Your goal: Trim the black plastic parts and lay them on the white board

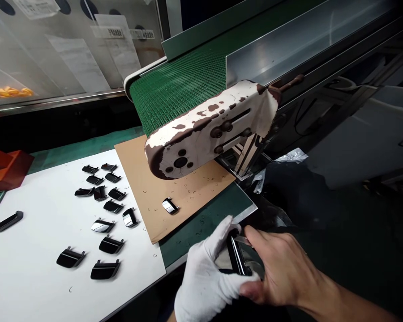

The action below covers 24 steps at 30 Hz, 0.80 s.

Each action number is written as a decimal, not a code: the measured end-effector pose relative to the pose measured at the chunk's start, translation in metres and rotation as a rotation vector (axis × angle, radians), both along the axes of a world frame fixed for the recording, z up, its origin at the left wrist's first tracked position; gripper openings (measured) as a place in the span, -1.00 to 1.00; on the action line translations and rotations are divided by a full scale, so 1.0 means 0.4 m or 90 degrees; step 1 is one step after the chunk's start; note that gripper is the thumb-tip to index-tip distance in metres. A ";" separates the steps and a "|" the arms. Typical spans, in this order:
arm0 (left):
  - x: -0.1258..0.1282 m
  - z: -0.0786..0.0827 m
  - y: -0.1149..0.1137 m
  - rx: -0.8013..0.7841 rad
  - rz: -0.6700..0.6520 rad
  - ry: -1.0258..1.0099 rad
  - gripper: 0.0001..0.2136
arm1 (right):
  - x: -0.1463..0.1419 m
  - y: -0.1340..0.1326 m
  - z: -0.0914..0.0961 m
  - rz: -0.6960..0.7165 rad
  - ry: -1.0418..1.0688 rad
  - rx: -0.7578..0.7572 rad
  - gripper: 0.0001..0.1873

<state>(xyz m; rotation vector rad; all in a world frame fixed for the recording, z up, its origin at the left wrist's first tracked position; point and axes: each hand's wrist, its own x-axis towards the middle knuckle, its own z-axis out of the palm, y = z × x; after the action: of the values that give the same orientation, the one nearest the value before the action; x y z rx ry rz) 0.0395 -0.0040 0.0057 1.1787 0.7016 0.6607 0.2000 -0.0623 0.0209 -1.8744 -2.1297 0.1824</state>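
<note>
Green mesh conveyor belt (177, 85) runs in from the upper right of the head view, its end capped by a brown-stained white guard (204, 129) with slots and bolts. Beyond the belt end, to the left, a clear panel (63, 49) carries papers (119, 44), and orange pieces (10, 91) show through it. Just below the belt end, a brown cardboard sheet (174, 197) lies on green matting (204, 237), with one small glossy part (169, 205) resting on the cardboard. Further left of the belt end, a white sheet (53, 241) holds over a dozen similar black trim pieces (104, 243), some with mirror-bright faces, and an orange-red block (3, 167) sits past its far edge.

Nearest the camera, well below the belt end, the white-gloved left hand (204, 273) is closed around a black glossy part (238, 257), held upright on its edge. The bare right hand (282, 268) grips the same part from the other side. At its top edge, by the right forefinger, shows a thin bright metal strip (243, 240); whether it is a tool or part of the piece, I cannot tell.
</note>
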 end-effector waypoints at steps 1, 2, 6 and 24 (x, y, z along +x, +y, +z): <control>0.000 0.001 0.000 -0.004 0.002 0.009 -0.30 | -0.002 0.002 -0.003 -0.004 -0.004 0.031 -0.07; 0.000 0.002 -0.001 -0.009 0.005 0.019 -0.31 | -0.003 0.004 -0.007 -0.007 -0.005 0.060 -0.06; -0.003 0.000 -0.004 -0.025 0.018 0.033 -0.29 | -0.006 0.012 -0.015 -0.003 -0.014 0.116 -0.04; -0.005 -0.018 -0.001 -0.055 0.068 0.024 -0.30 | -0.007 0.025 -0.042 0.030 -0.030 0.175 -0.06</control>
<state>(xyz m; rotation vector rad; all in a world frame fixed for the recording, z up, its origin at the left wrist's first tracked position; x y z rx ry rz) 0.0376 -0.0046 -0.0016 1.0821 0.8220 0.6927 0.1972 -0.0523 0.0040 -1.6879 -2.1071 -0.1397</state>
